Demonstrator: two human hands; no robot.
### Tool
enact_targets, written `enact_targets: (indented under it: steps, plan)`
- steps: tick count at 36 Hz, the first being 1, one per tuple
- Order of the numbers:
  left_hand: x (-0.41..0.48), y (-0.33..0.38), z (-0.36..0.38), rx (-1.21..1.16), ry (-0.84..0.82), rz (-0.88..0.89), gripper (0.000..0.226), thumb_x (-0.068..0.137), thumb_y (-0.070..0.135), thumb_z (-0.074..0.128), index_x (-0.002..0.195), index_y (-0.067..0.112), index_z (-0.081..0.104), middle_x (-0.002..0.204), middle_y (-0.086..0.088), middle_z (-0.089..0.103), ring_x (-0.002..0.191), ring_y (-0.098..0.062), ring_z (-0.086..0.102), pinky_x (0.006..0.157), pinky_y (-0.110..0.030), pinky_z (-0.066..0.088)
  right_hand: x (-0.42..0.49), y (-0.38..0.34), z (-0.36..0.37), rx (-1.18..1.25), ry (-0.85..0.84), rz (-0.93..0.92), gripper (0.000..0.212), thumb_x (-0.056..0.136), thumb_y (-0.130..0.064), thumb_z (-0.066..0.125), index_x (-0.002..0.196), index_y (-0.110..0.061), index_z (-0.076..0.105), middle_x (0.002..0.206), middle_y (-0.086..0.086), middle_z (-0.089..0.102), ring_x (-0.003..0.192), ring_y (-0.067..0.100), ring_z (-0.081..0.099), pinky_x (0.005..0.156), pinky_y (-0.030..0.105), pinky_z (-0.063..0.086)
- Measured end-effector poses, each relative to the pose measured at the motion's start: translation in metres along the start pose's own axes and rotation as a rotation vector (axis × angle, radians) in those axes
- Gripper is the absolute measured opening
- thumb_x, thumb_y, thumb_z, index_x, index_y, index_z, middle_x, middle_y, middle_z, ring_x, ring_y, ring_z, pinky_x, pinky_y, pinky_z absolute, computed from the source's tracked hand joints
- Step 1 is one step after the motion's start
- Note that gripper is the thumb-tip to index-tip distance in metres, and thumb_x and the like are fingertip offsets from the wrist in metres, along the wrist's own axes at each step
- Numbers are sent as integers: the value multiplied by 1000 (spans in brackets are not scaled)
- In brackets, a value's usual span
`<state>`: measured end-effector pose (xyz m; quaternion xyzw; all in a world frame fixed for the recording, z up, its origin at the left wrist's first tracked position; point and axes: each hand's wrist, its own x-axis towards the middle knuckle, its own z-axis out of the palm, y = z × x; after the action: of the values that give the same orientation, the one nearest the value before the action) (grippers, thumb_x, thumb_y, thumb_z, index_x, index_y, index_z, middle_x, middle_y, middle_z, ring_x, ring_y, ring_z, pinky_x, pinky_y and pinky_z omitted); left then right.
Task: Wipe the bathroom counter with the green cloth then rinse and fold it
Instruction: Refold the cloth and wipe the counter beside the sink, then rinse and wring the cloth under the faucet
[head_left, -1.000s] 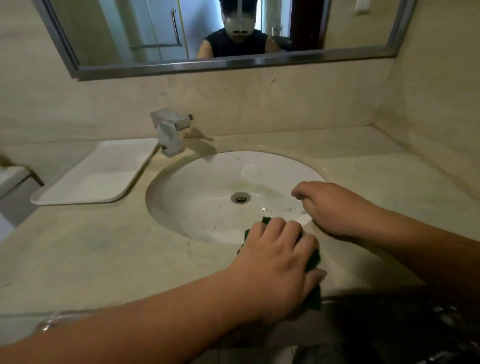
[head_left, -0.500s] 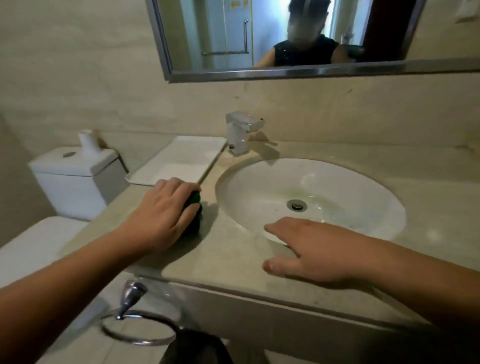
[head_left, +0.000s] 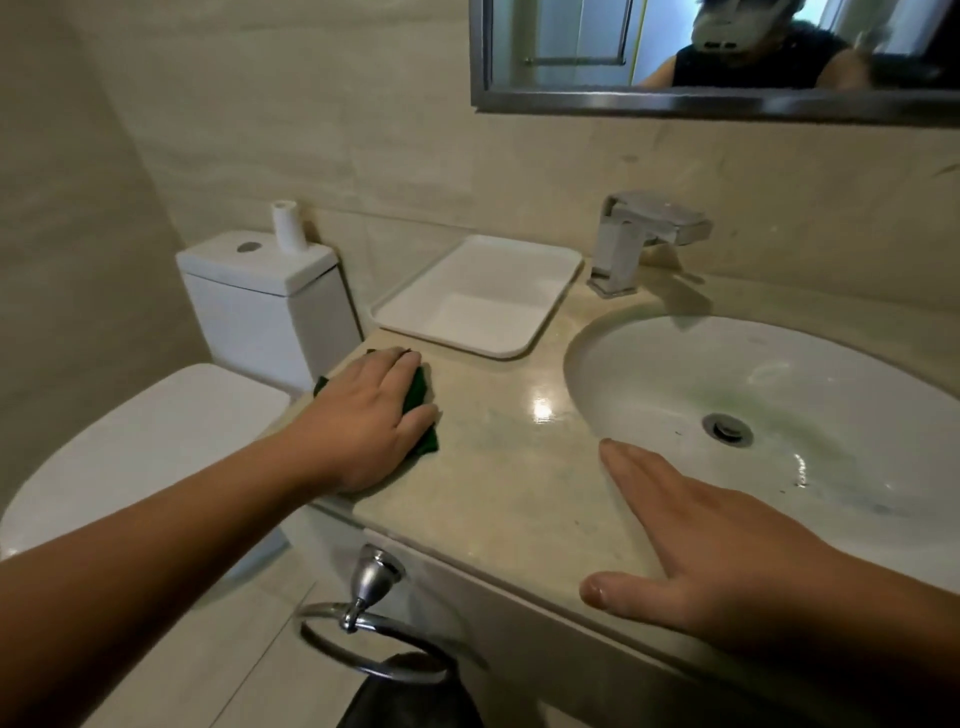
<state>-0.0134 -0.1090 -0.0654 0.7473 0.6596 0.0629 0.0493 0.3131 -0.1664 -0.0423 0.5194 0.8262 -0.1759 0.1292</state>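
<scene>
Fingers (head_left: 402, 366) of the left hand (head_left: 363, 421) lie straight and close together, flat on top of the small dark green cloth (head_left: 420, 397). The thumb is stretched out across the cloth's near side. Nothing is pinched; the palm presses the cloth down.

The cloth sits at the far left end of the glossy beige stone counter (head_left: 509, 483), close to the edge above the white toilet cistern (head_left: 260, 296). It is just short of the white rectangular plastic tray (head_left: 478, 296) and well apart from the white oval sink basin (head_left: 779, 374). Only its right and lower-right margins show past the hand, along with a sliver at the left.

Right hand (head_left: 717, 561) rests flat on the counter's front edge beside the basin. Its fingers (head_left: 623, 462) are straight and held together, pointing away from the body, with the thumb splayed wide along the edge. It holds nothing and looks like a brace.

Handling, as judged:
- The cloth looks soft, thin and light — it would bunch or ride up if pushed from one edge.
- Flat pressure over its middle suits wiping, since the polished stone looks slick enough for it to slide easily.
- Whether it is damp I cannot tell.
- For rinsing under the square chrome tap (head_left: 639, 239), gather it in a fist. It would probably take up water, grow heavier and drip.
- For folding, pinch two corners and let it hang square first.
</scene>
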Motion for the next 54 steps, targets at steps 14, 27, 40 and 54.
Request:
enact_targets:
  steps: [14, 27, 40, 54]
  plan:
    - [34, 87, 14, -19, -32, 219, 76, 108, 59, 33, 169, 20, 11, 175, -6, 16, 160, -23, 16, 129, -35, 10, -3, -1, -4, 29, 18, -2, 119, 78, -97, 35, 161, -35, -24, 172, -16, -20, 157, 12, 14, 123, 33, 24]
    - [41, 192, 11, -326, -152, 439, 35, 109, 30, 45, 140, 20, 59, 130, -5, 65, 116, -23, 61, 97, -33, 46, -8, 71, -34, 446, 477, 190, 37, 99, -38, 61, 135, -31, 59, 131, -8, 66, 113, 11, 63, 97, 34, 53]
    - [111, 241, -35, -941, -299, 0, 34, 112, 37, 42, 121, 15, 66, 112, -15, 72, 102, -32, 73, 89, -52, 65, 44, 132, -130, 425, 639, 264, 32, 99, -30, 54, 124, -23, 72, 121, 1, 73, 108, 25, 66, 96, 42, 55]
    - [184, 190, -10, -1400, -406, -107, 34, 102, 13, 64, 136, 10, 63, 124, -22, 73, 112, -40, 73, 92, -52, 64, 165, 166, -189, 365, 689, 340, 45, 103, -48, 52, 87, -11, 74, 77, 11, 71, 66, 24, 59, 59, 34, 44]
